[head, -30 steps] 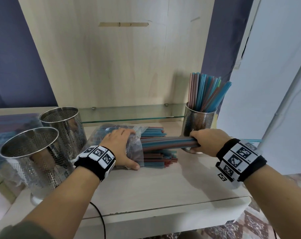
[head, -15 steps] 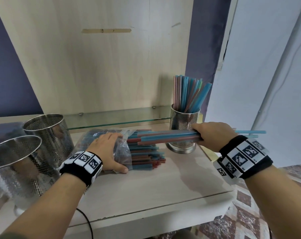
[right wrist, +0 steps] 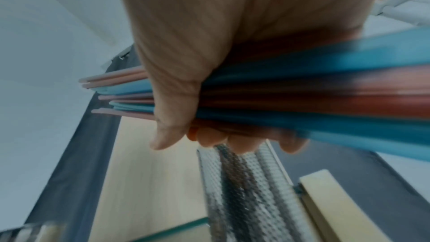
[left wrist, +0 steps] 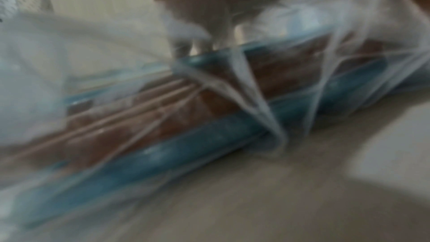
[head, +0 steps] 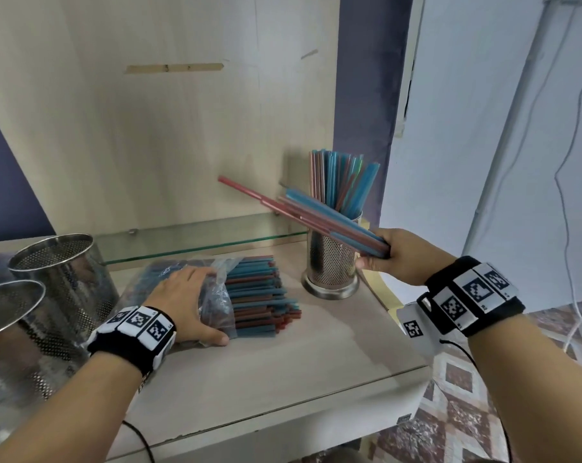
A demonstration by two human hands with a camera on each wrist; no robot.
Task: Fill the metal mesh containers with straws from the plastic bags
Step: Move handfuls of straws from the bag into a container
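A clear plastic bag (head: 212, 295) of blue and red straws lies on the table (head: 282, 379), its open end facing right. My left hand (head: 196, 305) holds it down, fingers over the top and thumb at the near side; the left wrist view shows the bunched plastic bag (left wrist: 256, 98) close up. My right hand (head: 378, 257) grips a bundle of straws (head: 316, 212) that slants up to the left, in front of a mesh container (head: 331, 265) holding upright straws. In the right wrist view the straw bundle (right wrist: 302, 95) sits in my fist above that mesh container (right wrist: 244, 190).
Two empty mesh containers (head: 62, 272) (head: 12, 322) stand at the table's left. A low glass shelf (head: 199, 240) runs along the wooden back panel. The table's front edge (head: 282, 409) is near, with a black cable (head: 142, 439) below. White cords (head: 570, 228) hang at right.
My right hand drew the bundle out of the bag, lifted it and tilted its free ends up to the left beside the filled container. The left hand stayed on the bag.
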